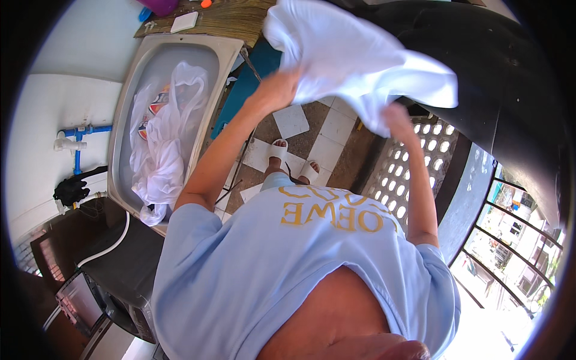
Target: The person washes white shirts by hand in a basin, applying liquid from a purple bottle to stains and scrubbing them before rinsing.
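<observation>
Soft blue shirt [276, 252] nearest; left hand [279, 90] and right hand [398, 123] clench billowing white cloth [345, 51] (folds motion-blurred).

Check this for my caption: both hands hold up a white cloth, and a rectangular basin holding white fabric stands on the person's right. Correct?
Not quite: the head view shows the rectangular basin holding white fabric on the person's left. The left hand and right hand do hold up the white cloth.

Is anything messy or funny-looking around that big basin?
Yes, a little: the bunched white cloth in the basin seems to trail over the rim at its lower end, while the rest lies inside. I see no clear spill.
</observation>
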`<action>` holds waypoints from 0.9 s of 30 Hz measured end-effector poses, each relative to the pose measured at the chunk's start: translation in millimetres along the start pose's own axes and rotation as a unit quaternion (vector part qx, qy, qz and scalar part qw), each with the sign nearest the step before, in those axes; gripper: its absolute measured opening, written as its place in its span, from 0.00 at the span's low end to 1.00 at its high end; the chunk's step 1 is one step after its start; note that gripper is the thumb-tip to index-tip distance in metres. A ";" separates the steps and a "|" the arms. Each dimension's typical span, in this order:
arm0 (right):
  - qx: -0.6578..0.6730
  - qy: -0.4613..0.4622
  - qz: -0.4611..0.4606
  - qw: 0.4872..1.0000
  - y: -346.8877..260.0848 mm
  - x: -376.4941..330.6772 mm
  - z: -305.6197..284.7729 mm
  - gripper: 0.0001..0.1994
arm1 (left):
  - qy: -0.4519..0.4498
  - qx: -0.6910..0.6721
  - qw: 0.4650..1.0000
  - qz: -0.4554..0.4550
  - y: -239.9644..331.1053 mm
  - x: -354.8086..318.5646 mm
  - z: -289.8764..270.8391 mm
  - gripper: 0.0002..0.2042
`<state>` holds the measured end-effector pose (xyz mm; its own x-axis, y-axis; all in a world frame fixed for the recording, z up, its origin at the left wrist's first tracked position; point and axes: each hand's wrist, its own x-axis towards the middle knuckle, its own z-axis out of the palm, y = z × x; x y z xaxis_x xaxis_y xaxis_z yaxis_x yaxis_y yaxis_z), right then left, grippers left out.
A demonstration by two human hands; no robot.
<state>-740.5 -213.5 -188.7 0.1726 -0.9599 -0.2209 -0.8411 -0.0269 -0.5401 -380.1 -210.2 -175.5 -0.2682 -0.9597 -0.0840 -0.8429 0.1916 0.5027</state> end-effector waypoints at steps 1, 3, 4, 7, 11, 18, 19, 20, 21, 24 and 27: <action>0.038 -0.111 0.016 0.993 22.2 5.9 11.1 0.14 | -0.190 0.051 0.979 0.062 -44.5 -14.2 38.9 0.14; 0.218 -0.155 0.044 0.962 67.6 12.6 11.2 0.15 | -0.049 -0.047 0.995 0.078 -57.5 20.4 2.2 0.13; 0.357 -0.099 0.021 0.929 85.0 16.2 -3.5 0.15 | -0.008 -0.106 0.992 0.075 -53.8 18.8 -11.9 0.13; 0.556 0.044 0.033 0.829 16.1 44.5 -70.3 0.15 | 0.118 -0.248 0.961 0.018 -32.5 50.6 -80.3 0.08; 0.578 0.042 0.040 0.814 -25.3 56.2 -106.4 0.17 | 0.261 -0.127 0.950 0.115 -5.0 95.0 -127.2 0.08; 0.584 0.087 0.015 0.807 -39.1 58.9 -105.0 0.17 | 0.243 -0.170 0.945 0.140 -4.2 107.4 -151.1 0.08; 0.584 0.085 0.015 0.807 -39.2 62.6 -106.8 0.17 | 0.237 -0.170 0.948 0.128 -7.0 103.0 -151.9 0.08; 0.586 0.084 0.016 0.806 -37.6 66.0 -109.3 0.17 | 0.231 -0.172 0.950 0.120 -9.4 101.0 -152.2 0.09; 0.580 0.077 0.013 0.811 -29.2 72.5 -111.7 0.17 | 0.225 -0.174 0.952 0.112 -12.2 98.5 -151.9 0.09; 0.572 0.080 0.010 0.816 -18.5 92.3 -116.2 0.17 | 0.211 -0.176 0.959 0.069 -22.1 90.6 -151.4 0.09; 0.557 0.075 0.000 0.827 -22.9 108.4 -132.1 0.17 | 0.269 -0.148 0.940 0.147 -31.7 88.9 -154.0 0.08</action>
<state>-770.3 -353.8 -93.0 0.0370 -0.9860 -0.1623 0.1667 0.1663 -0.9719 -305.4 -333.2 -66.3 -0.1278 -0.8541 0.5042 -0.5811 0.4764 0.6598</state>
